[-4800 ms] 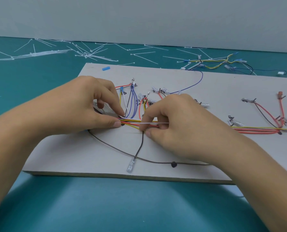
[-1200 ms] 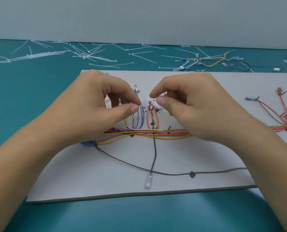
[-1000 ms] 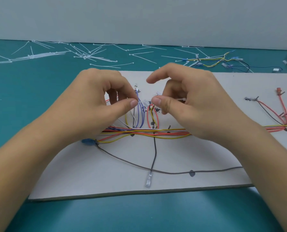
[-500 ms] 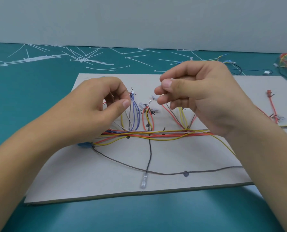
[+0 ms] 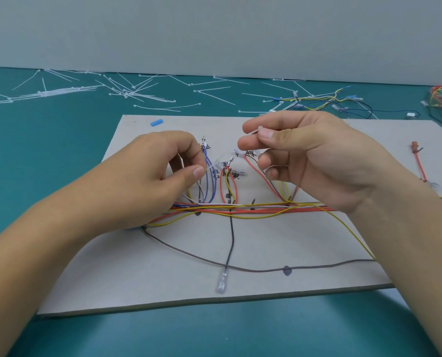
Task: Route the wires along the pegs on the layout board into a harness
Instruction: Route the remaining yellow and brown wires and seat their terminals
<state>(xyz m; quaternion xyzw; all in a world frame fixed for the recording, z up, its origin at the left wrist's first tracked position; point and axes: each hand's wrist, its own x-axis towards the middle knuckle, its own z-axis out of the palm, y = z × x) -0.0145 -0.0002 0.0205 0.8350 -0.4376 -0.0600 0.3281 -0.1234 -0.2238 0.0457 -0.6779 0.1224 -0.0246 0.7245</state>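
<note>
Pinching a white tie [image 5: 260, 129], the right hand [image 5: 318, 161] hovers above the wires [image 5: 240, 210]. They run left-right below both grips; the left hand [image 5: 147, 181], nearer, pinches a pale strip [image 5: 213, 164].

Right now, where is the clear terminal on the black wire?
Head view: the clear terminal lies by the near edge of the layout board, mid-width, ending the black wire just past its crossing with the grey-brown wire.

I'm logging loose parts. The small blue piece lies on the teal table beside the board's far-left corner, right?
No. The head view shows the small blue piece lying on the layout board itself, near its far-left corner, not on the teal table.
</note>
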